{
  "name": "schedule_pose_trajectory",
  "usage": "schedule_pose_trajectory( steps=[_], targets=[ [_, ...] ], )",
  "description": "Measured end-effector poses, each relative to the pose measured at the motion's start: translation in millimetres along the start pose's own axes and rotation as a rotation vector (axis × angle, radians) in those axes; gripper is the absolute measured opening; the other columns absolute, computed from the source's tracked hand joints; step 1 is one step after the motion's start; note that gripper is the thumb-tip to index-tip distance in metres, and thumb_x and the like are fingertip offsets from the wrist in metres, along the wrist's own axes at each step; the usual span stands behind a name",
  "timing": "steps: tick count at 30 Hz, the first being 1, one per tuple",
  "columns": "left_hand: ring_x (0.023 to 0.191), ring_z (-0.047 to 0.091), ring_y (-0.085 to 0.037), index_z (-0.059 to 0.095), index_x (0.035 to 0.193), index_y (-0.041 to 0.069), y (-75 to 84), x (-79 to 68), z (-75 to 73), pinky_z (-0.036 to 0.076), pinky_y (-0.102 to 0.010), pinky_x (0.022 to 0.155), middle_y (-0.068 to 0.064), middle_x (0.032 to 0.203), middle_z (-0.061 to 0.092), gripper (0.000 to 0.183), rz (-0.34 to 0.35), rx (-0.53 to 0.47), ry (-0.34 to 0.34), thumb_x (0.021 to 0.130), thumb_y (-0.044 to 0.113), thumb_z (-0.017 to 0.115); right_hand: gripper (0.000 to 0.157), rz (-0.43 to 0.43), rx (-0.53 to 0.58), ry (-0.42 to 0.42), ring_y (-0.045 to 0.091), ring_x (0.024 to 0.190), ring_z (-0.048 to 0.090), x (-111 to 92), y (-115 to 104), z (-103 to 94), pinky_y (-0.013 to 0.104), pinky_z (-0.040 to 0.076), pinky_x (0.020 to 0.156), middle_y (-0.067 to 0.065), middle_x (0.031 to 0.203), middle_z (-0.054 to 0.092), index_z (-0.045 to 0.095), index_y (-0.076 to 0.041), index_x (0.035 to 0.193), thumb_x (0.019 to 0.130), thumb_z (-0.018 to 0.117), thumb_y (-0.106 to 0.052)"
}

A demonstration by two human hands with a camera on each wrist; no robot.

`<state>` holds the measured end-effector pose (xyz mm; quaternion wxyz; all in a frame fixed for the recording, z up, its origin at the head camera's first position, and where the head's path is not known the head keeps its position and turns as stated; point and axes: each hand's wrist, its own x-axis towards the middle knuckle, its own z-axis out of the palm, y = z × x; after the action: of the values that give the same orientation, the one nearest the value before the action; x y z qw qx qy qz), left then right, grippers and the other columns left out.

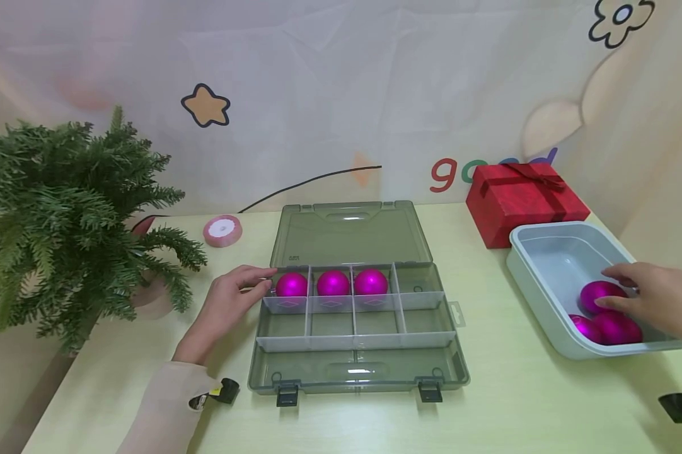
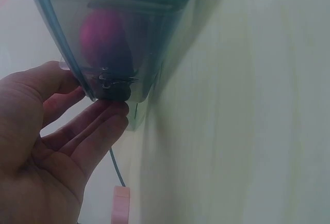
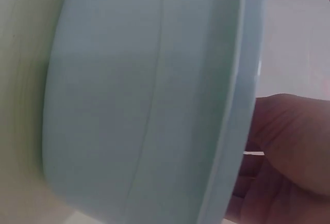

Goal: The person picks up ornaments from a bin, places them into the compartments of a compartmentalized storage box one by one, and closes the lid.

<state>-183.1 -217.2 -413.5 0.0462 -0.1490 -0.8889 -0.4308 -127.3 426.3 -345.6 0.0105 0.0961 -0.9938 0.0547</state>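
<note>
A translucent grey-green compartment box (image 1: pixel 358 362) lies open at the middle of the table. Three shiny magenta Christmas baubles, the leftmost bauble (image 1: pixel 292 287) among them, sit in separate back-row compartments. At its back left corner my left hand (image 1: pixel 230 299) holds the edge with thumb and fingertips; the left wrist view shows fingers on both sides of the rim. On the right stands a pale blue plastic bin (image 1: pixel 536 296) with three magenta baubles. My right hand (image 1: pixel 658 299) reaches in, thumb and fingers around the upper bauble (image 1: pixel 599 295). The bin wall (image 3: pixel 139 100) hides those fingertips in the right wrist view.
A small artificial pine tree (image 1: pixel 63 221) stands at the left, its branches close to my left forearm. A pink ribbon roll (image 1: pixel 223 231) lies behind. Against the bin's far side sits a red gift box (image 1: pixel 522 205). A patterned cloth hangs behind the table.
</note>
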Motion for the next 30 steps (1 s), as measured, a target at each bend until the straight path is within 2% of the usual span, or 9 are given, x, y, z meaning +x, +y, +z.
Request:
schedule_pose_trajectory(
  steps=[4,9,14,22,30],
  targets=[
    [0.116,0.071,-0.037,0.075,0.131,0.004,-0.9,-0.4,-0.2,0.058,-0.051,0.1,-0.014,0.127,0.072,0.028,-0.007,-0.001,0.0,0.104,0.009,0.07,0.047,-0.016,0.009,0.005,0.036,0.075,0.064,-0.6,0.7,3.5,0.06,0.057,0.072,0.02,0.082,0.069,0.067,0.018,0.105,0.078,0.093,-0.011],
    [0.116,0.07,-0.037,0.075,0.131,0.004,-1.7,-0.4,-0.4,0.058,-0.051,0.1,-0.013,0.127,0.073,0.028,-0.005,-0.002,-0.001,0.104,0.009,0.07,0.043,-0.021,0.024,-0.006,0.035,0.076,0.064,0.0,0.6,5.9,0.057,0.057,0.072,0.019,0.084,0.07,0.068,0.016,0.104,0.078,0.093,-0.008],
    [0.116,0.07,-0.037,0.075,0.131,0.005,-2.4,-0.3,-0.6,0.058,-0.051,0.101,-0.013,0.128,0.072,0.028,-0.009,-0.015,-0.006,0.104,0.011,0.07,0.042,-0.013,0.029,-0.04,0.036,0.076,0.063,2.4,0.2,7.4,0.058,0.057,0.072,0.019,0.083,0.07,0.067,0.017,0.105,0.079,0.091,-0.006],
    [0.118,0.069,-0.035,0.074,0.132,0.005,-4.5,0.4,-0.8,0.058,-0.05,0.102,-0.012,0.127,0.073,0.028,0.013,-0.033,-0.011,0.104,0.012,0.07,0.039,-0.033,0.014,-0.01,0.037,0.075,0.063,3.3,2.2,11.2,0.06,0.057,0.073,0.021,0.084,0.07,0.067,0.017,0.103,0.077,0.09,-0.002],
    [0.124,0.066,-0.033,0.072,0.136,0.006,-10.7,-0.3,-1.3,0.055,-0.049,0.105,-0.011,0.131,0.071,0.032,0.002,-0.092,-0.043,0.105,0.014,0.07,0.04,-0.025,0.017,-0.012,0.038,0.075,0.064,2.9,-0.3,11.0,0.063,0.057,0.074,0.022,0.084,0.07,0.067,0.018,0.103,0.078,0.09,-0.002]
  ],
)
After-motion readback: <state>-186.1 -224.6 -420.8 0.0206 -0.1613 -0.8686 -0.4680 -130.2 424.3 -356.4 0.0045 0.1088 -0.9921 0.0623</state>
